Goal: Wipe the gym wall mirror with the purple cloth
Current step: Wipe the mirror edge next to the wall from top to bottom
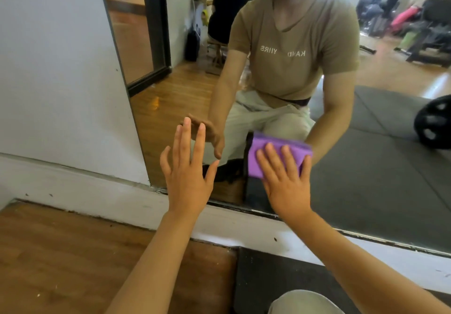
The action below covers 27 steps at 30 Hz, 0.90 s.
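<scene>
Mirror glass fills most of the wall ahead, running down almost to a white baseboard above a wood floor and a dark mat. Its left edge meets plain white wall. Reflected in it are a crouching person in a tan shirt and light trousers, a dark floor mat, a black weight plate at the right edge and gym gear far behind. The right hand lies flat with straight, spread fingers pressing the purple cloth against the lower part of the glass; the folded cloth shows above and left of the fingertips. The left hand is raised beside it near the mirror's left edge, fingers straight and apart, holding nothing; whether its fingertips touch the glass cannot be told.
</scene>
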{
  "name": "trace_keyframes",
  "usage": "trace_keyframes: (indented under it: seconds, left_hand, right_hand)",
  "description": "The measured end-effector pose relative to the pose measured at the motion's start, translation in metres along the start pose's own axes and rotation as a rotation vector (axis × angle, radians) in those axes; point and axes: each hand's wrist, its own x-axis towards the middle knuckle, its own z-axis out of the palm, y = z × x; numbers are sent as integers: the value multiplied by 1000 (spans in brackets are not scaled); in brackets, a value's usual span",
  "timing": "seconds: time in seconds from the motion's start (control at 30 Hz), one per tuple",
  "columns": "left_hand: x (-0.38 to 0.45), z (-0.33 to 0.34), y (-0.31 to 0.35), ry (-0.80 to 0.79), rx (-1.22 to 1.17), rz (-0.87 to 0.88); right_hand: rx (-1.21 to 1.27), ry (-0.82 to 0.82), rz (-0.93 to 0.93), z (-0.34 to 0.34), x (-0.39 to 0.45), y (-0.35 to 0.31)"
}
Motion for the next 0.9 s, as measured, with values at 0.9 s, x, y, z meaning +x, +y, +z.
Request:
trace_keyframes:
  seconds: [0.9]
  left_hand:
    - [-10,-5,-70,-100,110,243]
  right_hand:
    - [51,-206,-245,21,0,-79]
